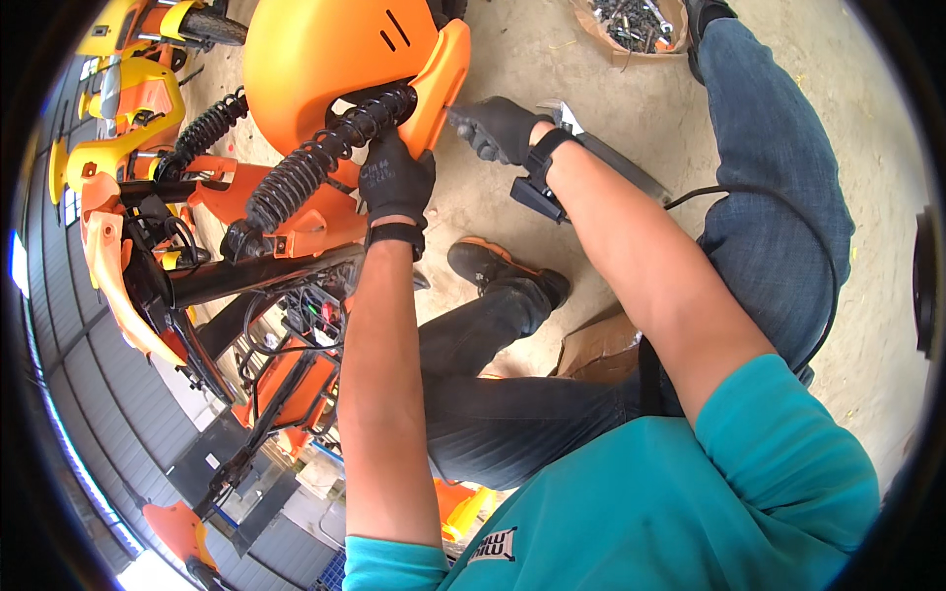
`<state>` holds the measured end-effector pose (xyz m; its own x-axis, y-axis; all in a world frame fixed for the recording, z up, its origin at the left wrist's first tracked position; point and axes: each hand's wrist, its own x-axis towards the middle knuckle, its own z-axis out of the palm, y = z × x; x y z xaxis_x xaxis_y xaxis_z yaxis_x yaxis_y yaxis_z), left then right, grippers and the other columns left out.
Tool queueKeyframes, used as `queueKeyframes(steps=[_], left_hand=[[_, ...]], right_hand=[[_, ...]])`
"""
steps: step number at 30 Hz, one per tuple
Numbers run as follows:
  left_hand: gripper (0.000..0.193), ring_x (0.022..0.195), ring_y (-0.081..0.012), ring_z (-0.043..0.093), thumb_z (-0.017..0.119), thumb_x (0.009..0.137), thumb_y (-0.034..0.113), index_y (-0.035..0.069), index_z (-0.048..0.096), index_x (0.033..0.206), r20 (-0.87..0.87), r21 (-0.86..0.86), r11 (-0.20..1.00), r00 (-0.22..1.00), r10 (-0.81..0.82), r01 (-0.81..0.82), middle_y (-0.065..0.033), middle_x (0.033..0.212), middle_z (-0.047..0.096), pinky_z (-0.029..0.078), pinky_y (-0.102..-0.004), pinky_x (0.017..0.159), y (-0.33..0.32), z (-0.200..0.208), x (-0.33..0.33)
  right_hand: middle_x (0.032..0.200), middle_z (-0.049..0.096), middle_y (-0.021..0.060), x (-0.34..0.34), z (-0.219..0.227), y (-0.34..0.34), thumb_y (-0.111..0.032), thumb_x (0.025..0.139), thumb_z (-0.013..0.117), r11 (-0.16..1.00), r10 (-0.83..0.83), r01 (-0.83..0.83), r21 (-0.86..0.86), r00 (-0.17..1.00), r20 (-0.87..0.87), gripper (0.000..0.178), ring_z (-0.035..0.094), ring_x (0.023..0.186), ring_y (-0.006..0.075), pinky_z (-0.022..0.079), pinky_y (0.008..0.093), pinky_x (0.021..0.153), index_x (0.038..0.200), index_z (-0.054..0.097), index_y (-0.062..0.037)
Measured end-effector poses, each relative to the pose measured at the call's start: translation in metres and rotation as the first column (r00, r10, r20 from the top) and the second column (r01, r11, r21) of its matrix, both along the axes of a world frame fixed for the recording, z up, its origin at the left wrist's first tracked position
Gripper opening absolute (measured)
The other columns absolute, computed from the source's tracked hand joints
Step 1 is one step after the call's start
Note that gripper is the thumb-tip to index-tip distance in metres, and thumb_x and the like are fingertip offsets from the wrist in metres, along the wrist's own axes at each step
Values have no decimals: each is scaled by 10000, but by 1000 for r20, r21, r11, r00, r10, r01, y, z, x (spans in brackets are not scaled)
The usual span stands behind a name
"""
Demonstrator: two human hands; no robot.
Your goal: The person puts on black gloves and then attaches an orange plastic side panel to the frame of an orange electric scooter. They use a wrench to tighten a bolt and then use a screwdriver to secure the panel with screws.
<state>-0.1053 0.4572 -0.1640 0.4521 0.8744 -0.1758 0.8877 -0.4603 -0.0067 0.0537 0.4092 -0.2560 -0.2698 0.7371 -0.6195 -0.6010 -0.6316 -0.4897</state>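
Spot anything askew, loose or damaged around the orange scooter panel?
Loose wiring hangs exposed from the open black frame, uncovered. A metal wrench lies on the concrete floor. The gloved left hand holds the orange plastic panel; the gloved right hand touches its edge. No visible damage.

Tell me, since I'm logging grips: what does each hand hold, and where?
The left hand grips the orange panel at its lower edge, beside the black spring. The right hand pinches the panel's right edge.
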Motion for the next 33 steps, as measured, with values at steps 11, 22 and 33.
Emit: queueKeyframes(steps=[11, 22, 33], left_hand=[[655, 963, -413, 623, 738, 761, 240, 49, 427, 1305, 3, 67, 997, 999, -50, 50, -244, 1099, 605, 511, -498, 810, 2, -9, -7], [707, 1013, -435, 599, 755, 752, 204, 41, 383, 1331, 71, 94, 991, 993, -97, 90, -276, 1218, 535, 508, -504, 825, -4, -6, -13], [530, 1212, -366, 491, 604, 801, 131, 24, 500, 1310, -70, 293, 856, 903, -424, 425, -198, 1358, 485, 389, -487, 999, -41, 7, 40]], right_hand=[[976, 648, 215, -35, -10, -6, -307, 952, 489, 885, -425, -34, 464, 345, 837, 277, 605, 937, 408, 479, 490, 826, 1039, 585, -62], [712, 601, 38, -5, 12, -3, -356, 908, 638, 1000, -14, 13, 6, 988, 155, 305, 544, 585, 157, 428, 303, 520, 881, 618, -53], [937, 641, 208, -27, 4, -7, -248, 902, 563, 937, -304, -39, 348, 406, 862, 222, 622, 918, 387, 499, 461, 787, 945, 604, -34]])
